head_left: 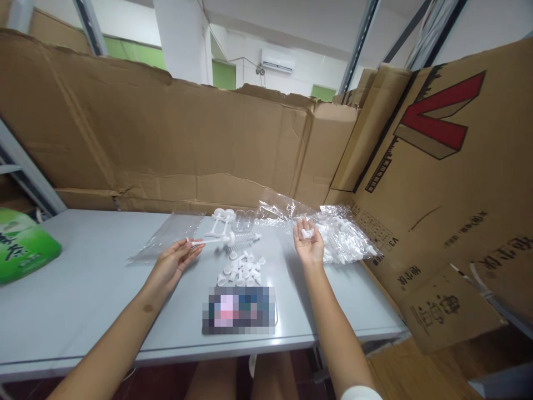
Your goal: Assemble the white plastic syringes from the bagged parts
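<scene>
My left hand (pixel 177 261) pinches a thin white plastic rod (pixel 208 241) that lies level above the grey table (pixel 83 300), its far end by a clear ribbed part (pixel 244 240). My right hand (pixel 308 243) is palm up, fingers curled around a small white plastic piece (pixel 307 232), just left of a clear bag of white parts (pixel 343 240). Between my hands lies a heap of small white caps (pixel 241 269). An empty clear bag (pixel 166 236) lies flat behind my left hand.
Brown cardboard sheets (pixel 166 133) wall the table at the back and right. A green package (pixel 23 244) sits at the left edge. A pixelated flat object (pixel 239 309) lies near the front edge. More white parts (pixel 222 218) stand behind the caps.
</scene>
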Motion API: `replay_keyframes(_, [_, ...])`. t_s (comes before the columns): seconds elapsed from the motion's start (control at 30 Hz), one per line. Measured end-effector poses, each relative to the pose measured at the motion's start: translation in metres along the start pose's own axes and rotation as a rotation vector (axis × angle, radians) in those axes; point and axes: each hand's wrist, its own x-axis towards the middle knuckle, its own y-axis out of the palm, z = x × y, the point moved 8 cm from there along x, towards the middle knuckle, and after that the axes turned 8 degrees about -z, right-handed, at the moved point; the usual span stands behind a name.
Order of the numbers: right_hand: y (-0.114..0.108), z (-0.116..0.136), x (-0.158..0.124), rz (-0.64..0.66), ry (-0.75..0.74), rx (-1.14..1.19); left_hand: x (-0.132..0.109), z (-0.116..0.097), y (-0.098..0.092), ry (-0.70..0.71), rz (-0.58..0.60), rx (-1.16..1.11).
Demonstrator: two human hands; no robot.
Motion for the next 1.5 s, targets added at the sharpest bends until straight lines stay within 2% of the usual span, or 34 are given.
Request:
replay_keyframes(0.23, [0.002, -0.003, -0.001, 0.006, 0.025, -0.021, -0.004, -0.001, 0.005, 0.016, 0.034, 0.136])
replay_keyframes(0.33, [0.002, -0.003, -0.002, 0.000, 0.037, -0.015, -0.002, -0.007, 0.002, 0.161, -0.008, 0.320])
replay_keyframes(0.43, [0.002, -0.004, -0.003, -0.006, 0.041, -0.022, 0.001, -0.014, -0.002, 0.378, -0.053, 0.641])
replay_keyframes(0.53, [0.001, -0.004, -0.003, -0.012, 0.041, -0.043, 0.001, -0.016, -0.002, 0.514, -0.077, 0.902])
replay_keyframes(0.73, [0.000, -0.007, -0.001, 0.006, 0.062, -0.041, -0.009, -0.021, 0.009, 0.641, -0.073, 1.230])
replay_keyframes(0.97, [-0.001, -0.009, -0.002, -0.011, 0.071, -0.044, -0.016, -0.019, 0.017, 0.726, -0.038, 1.339])
replay_keyframes(1.1, [0.002, -0.011, -0.005, -0.005, 0.087, -0.047, -0.034, -0.029, 0.033, 0.867, -0.033, 1.300])
replay_keyframes(1.2, [0.006, -0.013, -0.009, 0.008, 0.081, -0.083, -0.051, -0.043, 0.050, 0.938, 0.004, 1.112])
replay_keyframes(1.27, [0.008, -0.014, -0.011, 0.025, 0.067, -0.118, -0.060, -0.051, 0.061, 0.914, 0.057, 0.949])
replay_keyframes(1.37, [0.012, -0.019, -0.014, 0.067, 0.061, -0.173, -0.062, -0.055, 0.079, 0.766, 0.165, 0.696])
replay_keyframes(1.43, [0.016, -0.023, -0.017, 0.111, 0.072, -0.204, -0.057, -0.051, 0.093, 0.598, 0.265, 0.530])
replay_keyframes(1.5, [0.019, -0.025, -0.020, 0.146, 0.073, -0.229, -0.050, -0.042, 0.108, 0.425, 0.364, 0.455])
